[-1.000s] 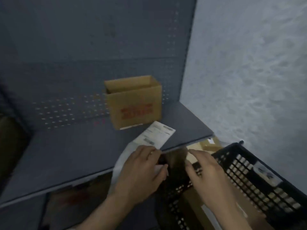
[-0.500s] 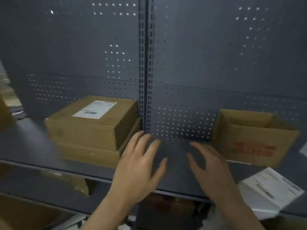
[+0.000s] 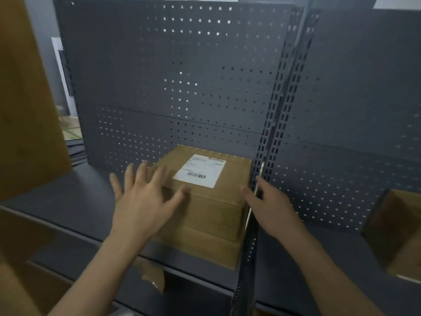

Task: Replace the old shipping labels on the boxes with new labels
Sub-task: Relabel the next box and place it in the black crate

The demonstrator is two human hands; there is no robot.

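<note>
A closed brown cardboard box [image 3: 218, 201] sits on top of a flatter cardboard box [image 3: 205, 249] on the grey metal shelf [image 3: 75, 201]. A white shipping label [image 3: 200, 170] with a barcode is stuck on its top face. My left hand [image 3: 145, 197] hovers with fingers spread at the box's near left corner, over its top edge. My right hand [image 3: 268, 206] is open beside the box's right side, in front of the slotted upright post. Neither hand holds anything.
A perforated grey back panel [image 3: 182, 76] stands behind the boxes, with a slotted post [image 3: 271, 144] at their right. An open cardboard box [image 3: 396, 233] stands at the far right of the shelf. A large brown carton [image 3: 25, 106] fills the left edge.
The view has swung left from the basket and loose labels to the stacked boxes. Both hands let go of the label sheet and now reach, open, to the labelled box.
</note>
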